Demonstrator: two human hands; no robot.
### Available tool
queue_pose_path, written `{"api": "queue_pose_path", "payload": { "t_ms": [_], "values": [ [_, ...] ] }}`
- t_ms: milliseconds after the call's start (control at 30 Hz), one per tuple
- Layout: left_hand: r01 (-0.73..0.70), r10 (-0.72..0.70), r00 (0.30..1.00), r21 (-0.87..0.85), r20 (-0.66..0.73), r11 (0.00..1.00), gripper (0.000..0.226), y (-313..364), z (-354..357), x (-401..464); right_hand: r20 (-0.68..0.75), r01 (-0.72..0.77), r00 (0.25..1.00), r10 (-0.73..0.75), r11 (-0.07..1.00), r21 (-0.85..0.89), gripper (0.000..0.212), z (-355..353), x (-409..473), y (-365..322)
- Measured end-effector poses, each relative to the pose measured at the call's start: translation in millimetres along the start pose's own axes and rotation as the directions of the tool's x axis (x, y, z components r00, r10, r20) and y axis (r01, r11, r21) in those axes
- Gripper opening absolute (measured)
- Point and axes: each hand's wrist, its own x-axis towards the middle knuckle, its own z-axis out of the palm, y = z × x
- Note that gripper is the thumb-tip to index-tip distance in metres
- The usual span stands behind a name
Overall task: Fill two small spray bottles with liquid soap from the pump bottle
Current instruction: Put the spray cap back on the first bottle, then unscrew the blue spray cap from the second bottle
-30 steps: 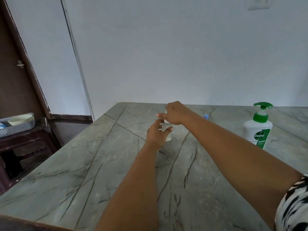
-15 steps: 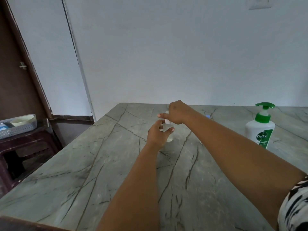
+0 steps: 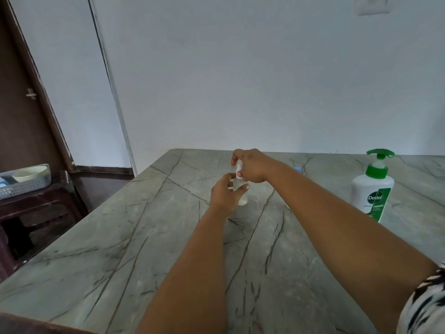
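A small clear spray bottle (image 3: 242, 200) stands on the grey marble table (image 3: 144, 237), near its middle. My left hand (image 3: 225, 195) grips the bottle's body. My right hand (image 3: 250, 166) pinches the white spray top (image 3: 239, 170) just above the bottle's neck. A blue cap (image 3: 298, 169), perhaps of a second small bottle, peeks out behind my right forearm; the rest is hidden. The white pump bottle (image 3: 372, 189) with a green pump and green label stands at the right.
A dark wooden stool (image 3: 41, 208) at the left carries a grey basket (image 3: 26, 183) with a pale bowl. A brown door lies behind it. The white wall runs along the table's far edge.
My right hand has lifted slightly, raising the white spray top above the bottle. The left hand stays round the bottle.
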Motion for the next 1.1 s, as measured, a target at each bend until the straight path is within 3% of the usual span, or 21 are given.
{"api": "queue_pose_path", "payload": {
  "t_ms": [467, 700, 767, 833, 933, 1000, 1100],
  "values": [
    [-0.018, 0.022, 0.998, 0.077, -0.052, 0.997, 0.046, 3.9, 2.0, -3.4, -0.097, -0.039, 0.995, 0.035, 0.998, -0.041, 0.029, 10.7, -7.8, -6.8],
    [-0.025, 0.032, 0.999, 0.181, -0.033, 0.983, 0.042, 12.7, 1.6, -9.8, -0.126, -0.020, 0.991, 0.034, 0.994, 0.105, 0.063, 11.8, -19.3, -3.6],
    [-0.019, 0.025, 0.999, 0.201, -0.027, 0.979, 0.052, 17.5, 2.7, -12.0, -0.155, -0.014, 0.988, 0.028, 0.996, 0.093, 0.062, 1.0, -25.9, 1.6],
    [-0.022, 0.034, 0.998, 0.243, -0.049, 0.970, 0.076, 23.1, 4.1, -15.4, -0.209, -0.027, 0.977, 0.041, 0.997, 0.071, 0.053, -16.6, -32.6, 11.1],
    [-0.132, 0.179, 0.966, 0.242, -0.184, 0.961, 0.087, 32.5, 11.4, -21.2, -0.237, -0.097, 0.967, 0.090, 0.995, -0.018, 0.038, -43.4, -45.6, 32.2],
    [-0.283, 0.360, 0.895, 0.288, -0.262, 0.915, 0.078, 39.3, 21.4, -25.9, -0.218, -0.168, 0.965, 0.145, 0.981, -0.094, 0.034, -51.3, -55.1, 45.6],
    [-0.447, 0.531, 0.811, 0.325, -0.247, 0.834, 0.062, 48.3, 44.7, -37.1, -0.157, -0.243, 0.963, 0.221, 0.961, -0.136, 0.042, -43.9, -67.8, 59.8]
  ]
}}
